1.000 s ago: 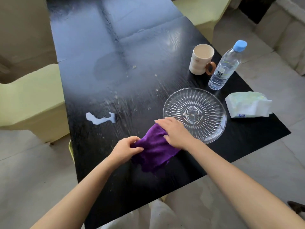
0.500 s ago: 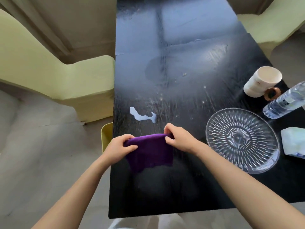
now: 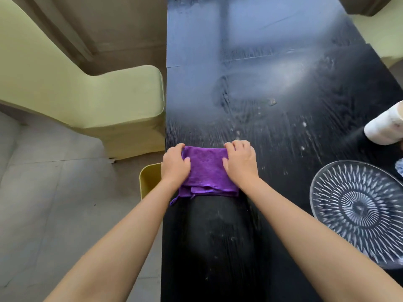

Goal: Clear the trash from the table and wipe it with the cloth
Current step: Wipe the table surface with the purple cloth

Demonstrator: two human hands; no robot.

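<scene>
Where the cloth lies: the purple cloth (image 3: 206, 168) is folded flat on the black table (image 3: 218, 247), at its left edge and near to the person.
Left hand: the left hand (image 3: 175, 165) takes the far left corner; its fingers curl over the far edge and the thumb lies on top, so it pinches the fabric.
Right hand: the right hand (image 3: 241, 164) does the same at the far right corner, fingers close together and curled, thumb against the cloth's side.
Axis: the pinched edge runs across the table, left to right, between both hands; the loose layered ends point toward the person.
Bin: a yellow bin (image 3: 149, 179) stands on the floor just beside the table's left edge, next to the left wrist.
Dirt: white specks (image 3: 304, 124) and a dull smear (image 3: 272, 81) lie beyond the cloth, farther away and to the right; the right hand is nearer to them.
Next move: I judge the wiping is under way, and the next stroke should go forward and rightward.
Neighbours: a glass plate (image 3: 357, 212) and a white cup (image 3: 383, 127) stand well apart, at right.
</scene>
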